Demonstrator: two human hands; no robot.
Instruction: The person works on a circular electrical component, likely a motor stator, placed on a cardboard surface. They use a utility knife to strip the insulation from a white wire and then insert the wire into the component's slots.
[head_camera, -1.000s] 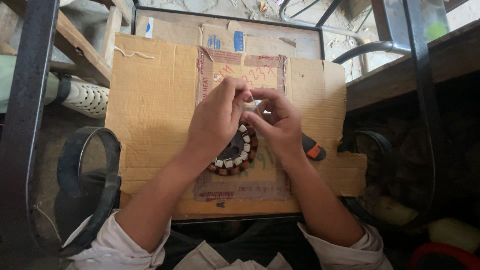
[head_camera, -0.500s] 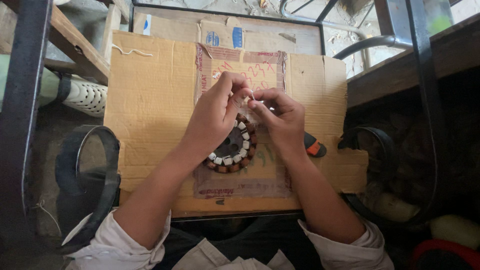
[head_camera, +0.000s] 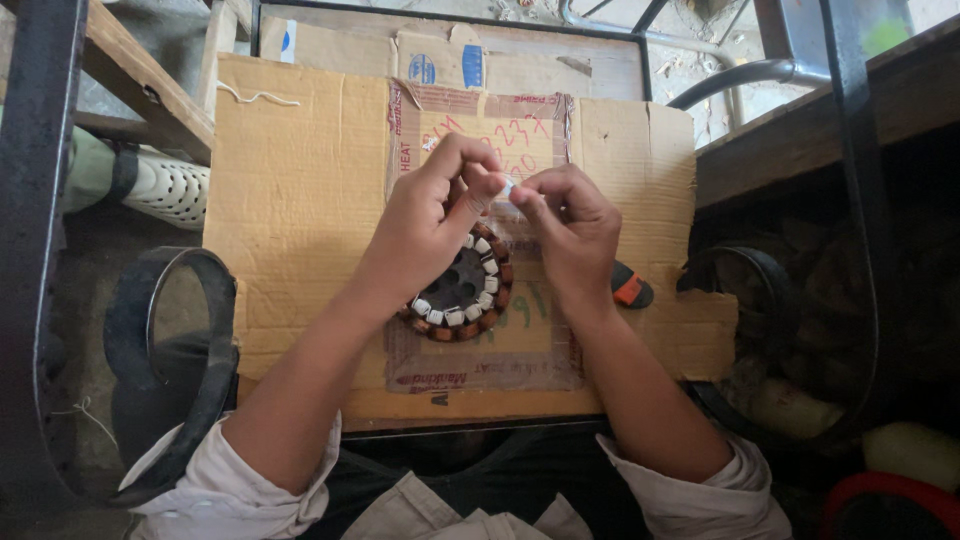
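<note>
Above, left hand (head_camera: 425, 225) and right hand (head_camera: 565, 235) pinched together on a small white slip (head_camera: 507, 189), fingertips meeting over the round copper-wound stator ring with white inserts (head_camera: 462, 295). Ring flat at the middle of the brown cardboard-covered bench (head_camera: 300, 200). Orange-and-black tool (head_camera: 630, 288) just beside the right wrist, toward the right edge.

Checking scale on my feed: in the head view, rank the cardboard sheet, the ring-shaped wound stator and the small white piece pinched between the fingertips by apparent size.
1. cardboard sheet
2. ring-shaped stator, partly hidden by the left hand
3. small white piece, mostly hidden between both hands' fingertips; right hand
</note>
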